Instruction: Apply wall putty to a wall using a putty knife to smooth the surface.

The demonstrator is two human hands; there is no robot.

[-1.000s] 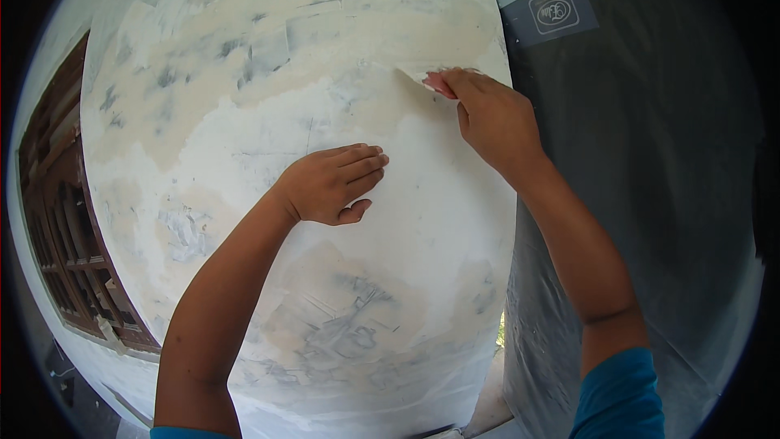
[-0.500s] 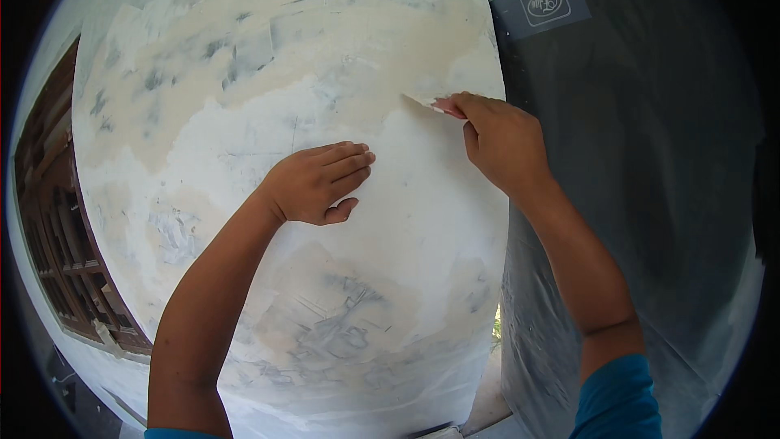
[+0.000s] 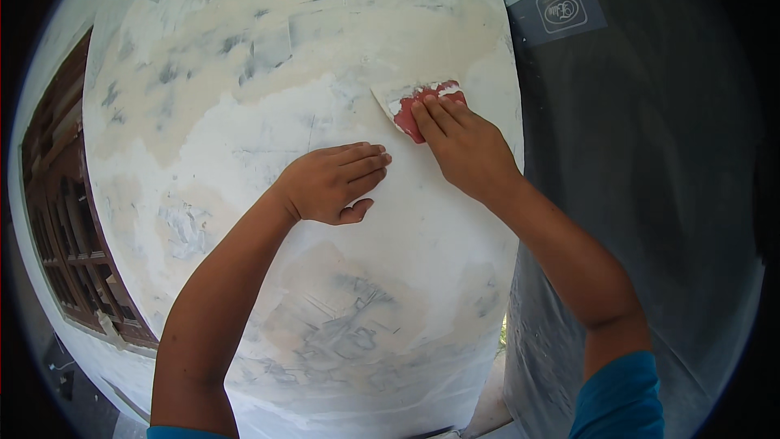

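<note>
A red putty spreader (image 3: 412,116), smeared with white filler, is gripped in my right hand (image 3: 470,146), the fingers lying over its red back. Its pale blade edge is at the patchy white and beige wall (image 3: 406,228), pointing left. Lower and to the left, my left hand (image 3: 340,182) has its fingers stretched out side by side with the thumb bent below them. It holds nothing and appears to rest against the white part of the wall; exact contact of its palm is hidden.
Brown wooden window frame (image 3: 69,219) at the left edge of the wall. A dark sheet (image 3: 626,154) hangs along the wall's right edge, with a blue and grey printed panel (image 3: 556,8) at its top. Grey scuffed patches (image 3: 349,317) mark the lower wall.
My right hand has moved left along the wall and turned, so the spreader's red face now shows broadly instead of nearly edge-on. The left hand keeps its place; the view has shifted slightly.
</note>
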